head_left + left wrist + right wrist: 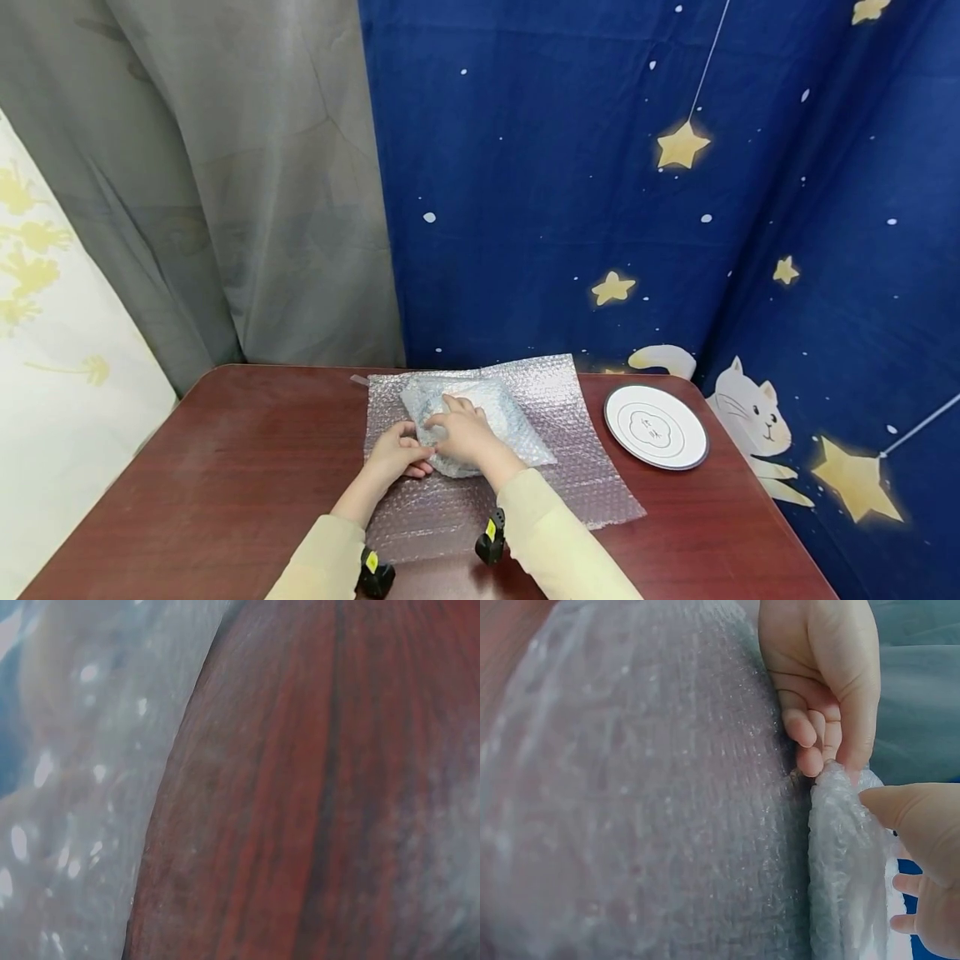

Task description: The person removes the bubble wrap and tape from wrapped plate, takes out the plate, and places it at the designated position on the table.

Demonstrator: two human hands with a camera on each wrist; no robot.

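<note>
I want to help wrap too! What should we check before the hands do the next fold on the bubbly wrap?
1. Left hand pinches the wrapped bundle's edge: ok.
2. Right hand rests on top of the bundle, holding it down: ok.
3. Bubble wrap sheet lies flat on the table with spare wrap around the bundle: ok.
4. What is inside the bundle, and whether it is fully covered: cannot tell.
5. White plate sits apart from the sheet, out of the way: ok.
</note>
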